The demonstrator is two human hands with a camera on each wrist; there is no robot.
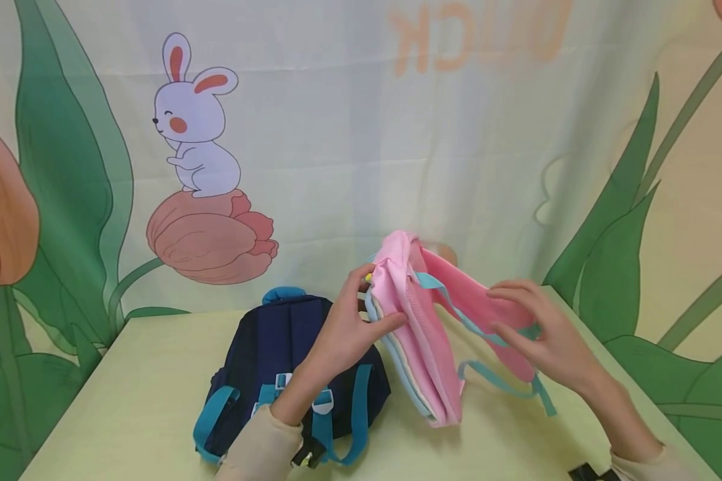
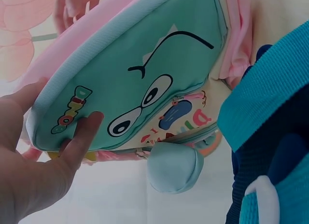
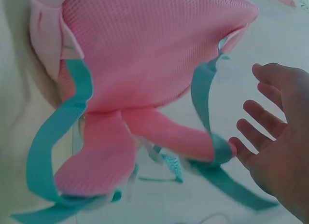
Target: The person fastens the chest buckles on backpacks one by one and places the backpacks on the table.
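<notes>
A small pink backpack (image 1: 418,341) is held on its edge, tilted, near the middle of the table. My left hand (image 1: 343,327) grips its side, thumb on the pink side wall and fingers round toward the front. That front is mint green with printed eyes (image 2: 140,105) and a small mint flap (image 2: 175,168). Pink padded shoulder straps (image 3: 104,154) with teal webbing (image 3: 41,147) hang off the mesh back (image 3: 145,50). Beside one strap my right hand (image 3: 282,132) has its fingers spread; whether the little finger touches the strap I cannot tell.
A navy backpack (image 1: 291,334) with teal straps (image 1: 361,414) and white buckles lies on the pale yellow table (image 1: 132,401), left of the pink one and partly behind my left forearm. A printed cloth (image 1: 337,133) with a rabbit and tulips hangs behind the table.
</notes>
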